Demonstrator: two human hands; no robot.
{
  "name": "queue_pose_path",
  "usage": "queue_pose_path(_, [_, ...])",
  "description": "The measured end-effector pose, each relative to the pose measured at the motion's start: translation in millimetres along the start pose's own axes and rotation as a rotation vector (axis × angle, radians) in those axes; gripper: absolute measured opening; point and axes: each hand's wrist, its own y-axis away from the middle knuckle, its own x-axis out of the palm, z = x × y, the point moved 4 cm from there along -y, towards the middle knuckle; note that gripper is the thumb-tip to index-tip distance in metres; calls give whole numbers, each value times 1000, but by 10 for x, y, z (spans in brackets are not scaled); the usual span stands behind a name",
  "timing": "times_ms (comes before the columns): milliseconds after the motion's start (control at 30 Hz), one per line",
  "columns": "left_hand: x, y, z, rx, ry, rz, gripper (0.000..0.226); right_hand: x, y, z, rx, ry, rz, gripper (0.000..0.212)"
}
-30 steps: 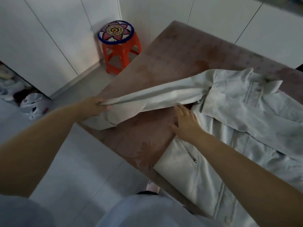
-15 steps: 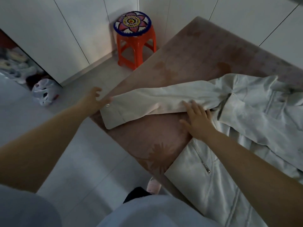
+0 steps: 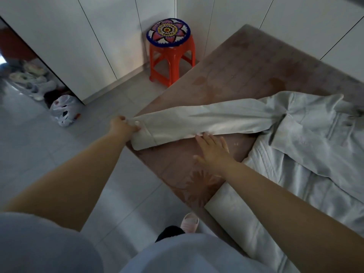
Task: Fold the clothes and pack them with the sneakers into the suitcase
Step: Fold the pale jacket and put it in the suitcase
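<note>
**Sleeve drawn straight across the table**

In the last half second the left hand (image 3: 123,126) has closed on the cuff it was only touching. The right hand (image 3: 211,152) has slid off the jacket's body to the sleeve's near edge.

On the floor far left of the brown flower-patterned table (image 3: 246,66) lie blurred pale shoes (image 3: 29,79), too smeared to count. One white plastic bag (image 3: 64,111) sits nearer the table. One orange plastic stool with a crocheted flower cover (image 3: 169,56) stands against the table's far-left edge.

At the table's left corner the left hand's fingers curl tight round the cuff of the one outstretched sleeve (image 3: 206,117), probably to pull it taut for folding. The right hand lies flat on the table, fingers straight and holding nothing, fingertips at the sleeve's edge, seemingly to smooth it.

One pale grey zip-front jacket (image 3: 295,154) covers the table's right part, its hem hanging over the near edge. No suitcase shows.
</note>
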Motion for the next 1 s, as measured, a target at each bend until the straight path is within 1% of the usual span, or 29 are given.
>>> queue_pose_path(33, [-58,-22,-19,-13,61,-12,65,-34,16,59,-3,-12,-13,67])
queue_pose_path(100, [-149,-42,-84,7,105,-14,65,-99,34,210,-33,-28,-53,66])
queue_pose_path(167, [-160,-21,-148,76,36,11,62,-168,51,406,-87,-48,-85,64])
queue_pose_path(200, [-123,8,-161,110,-60,47,58,-193,59,510,-119,-64,-93,63])
queue_pose_path(300, [21,66,-77,170,-480,178,47,-204,83,765,-189,-109,-83,62])
queue_pose_path(367, [29,104,-34,194,-688,200,42,-174,83,844,-205,-122,-58,62])
queue_pose_path(400, [16,117,-32,203,-750,194,40,-157,87,860,-209,-112,-44,61])
queue_pose_path(467, [5,158,-68,216,-779,210,37,-122,110,878,-217,-78,-13,61])
queue_pose_path(533, [15,252,-168,238,-731,267,32,-77,110,904,-226,-93,-8,66])
queue_pose_path(567, [25,315,-244,259,-692,308,29,-55,106,941,-236,-146,-32,71])
queue_pose_path(633, [40,491,-438,266,-592,402,19,-20,87,1057,-260,-358,-122,89])
queue_pose_path(700, [60,706,-666,275,-538,472,16,-58,102,1161,-210,-611,-198,107])
queue_pose_path(767, [70,883,-933,370,-577,454,20,-188,152,1198,-127,-798,-272,112])
queue_pose_path(800, [94,964,-1074,414,-560,424,21,-287,183,1172,-96,-880,-327,109])
queue_pose_path(833, [141,1052,-1219,444,-486,411,21,-415,240,1097,-80,-940,-423,102])
queue_pose_path(867, [199,1147,-1355,445,-354,428,19,-559,298,984,-68,-979,-534,94])
queue_pose_path(900, [275,1264,-1485,419,-187,487,17,-724,379,836,-54,-1017,-629,83])
queue_pose_path(933, [376,1386,-1614,395,-18,576,16,-889,462,644,-26,-1066,-686,74])
queue_pose_path(967, [490,1515,-1744,405,96,669,17,-1045,549,423,4,-1134,-714,64])
queue_pose_path(1000, [619,1634,-1867,456,140,745,18,-1195,650,144,36,-1209,-739,54])
